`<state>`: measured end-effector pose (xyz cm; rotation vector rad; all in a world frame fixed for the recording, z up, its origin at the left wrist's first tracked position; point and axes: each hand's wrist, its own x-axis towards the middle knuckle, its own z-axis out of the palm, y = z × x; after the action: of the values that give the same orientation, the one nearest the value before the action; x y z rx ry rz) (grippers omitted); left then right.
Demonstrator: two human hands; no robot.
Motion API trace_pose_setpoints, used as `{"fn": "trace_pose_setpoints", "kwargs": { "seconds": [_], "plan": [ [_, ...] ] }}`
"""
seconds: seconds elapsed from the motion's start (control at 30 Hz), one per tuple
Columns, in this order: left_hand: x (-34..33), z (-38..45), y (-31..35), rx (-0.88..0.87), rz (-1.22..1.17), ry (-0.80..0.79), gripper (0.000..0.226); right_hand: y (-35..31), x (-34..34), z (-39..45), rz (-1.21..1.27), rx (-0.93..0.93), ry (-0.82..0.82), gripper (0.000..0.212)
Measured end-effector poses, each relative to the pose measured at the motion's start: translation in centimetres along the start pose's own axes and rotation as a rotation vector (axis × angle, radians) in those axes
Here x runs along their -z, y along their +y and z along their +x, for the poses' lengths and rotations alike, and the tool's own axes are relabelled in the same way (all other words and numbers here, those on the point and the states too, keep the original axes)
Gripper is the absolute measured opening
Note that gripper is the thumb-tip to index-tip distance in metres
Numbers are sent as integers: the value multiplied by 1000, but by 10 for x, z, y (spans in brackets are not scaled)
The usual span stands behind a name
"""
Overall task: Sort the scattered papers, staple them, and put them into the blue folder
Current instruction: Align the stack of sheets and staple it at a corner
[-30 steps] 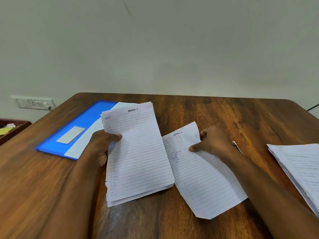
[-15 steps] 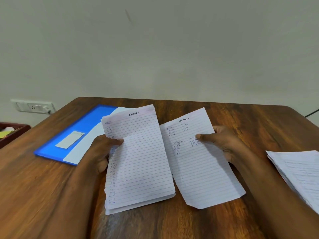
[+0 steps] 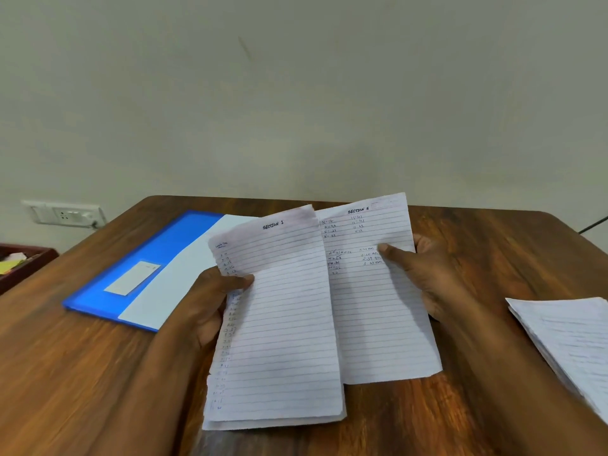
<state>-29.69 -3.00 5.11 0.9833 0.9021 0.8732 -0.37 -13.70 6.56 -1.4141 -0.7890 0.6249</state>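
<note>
My left hand [image 3: 217,301] grips a small stack of lined sheets [image 3: 283,324] by its left edge, thumb on the top page headed "Section 1". My right hand [image 3: 427,274] pinches a single lined sheet [image 3: 378,307] headed "Section 5", thumb on its face, fingers behind. That sheet stands close against the stack's right edge, its left side tucked slightly behind it. The blue folder [image 3: 144,258] lies flat at the left of the wooden table [image 3: 65,373], with a white label and a pale sheet on it. No stapler is visible.
Another pile of lined papers [image 3: 569,340] lies at the table's right edge. A dark red tray [image 3: 23,261] holding yellow and white slips sits off the table's left side. A wall socket [image 3: 62,213] is on the wall behind; a black cable [image 3: 592,223] shows at the far right.
My right hand has lifted the "Section 5" sheet off the table and brought it left and upright, up against the stack held by my left hand. The stack has risen slightly.
</note>
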Motion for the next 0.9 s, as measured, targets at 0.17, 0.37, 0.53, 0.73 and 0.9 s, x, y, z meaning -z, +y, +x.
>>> {"fn": "trace_pose_setpoints", "kwargs": {
  "seconds": [0.17,0.37,0.53,0.73,0.9],
  "plan": [
    [-4,3,-10,-54,-19,-91,27,0,-8,-4,-23,98,43,17],
    [-13,12,-28,-207,192,-199,63,2,-18,-13,-16,92,25,13],
    [-17,25,-41,-242,227,-197,63,2,-28,-21,23,-5,-95,5],
    [-19,32,-51,-254,243,-158,41,10,-37,-25,97,-96,-121,20],
    [-21,32,-53,-257,245,-122,41,19,-43,-25,122,-139,-106,35]
  ]
}}
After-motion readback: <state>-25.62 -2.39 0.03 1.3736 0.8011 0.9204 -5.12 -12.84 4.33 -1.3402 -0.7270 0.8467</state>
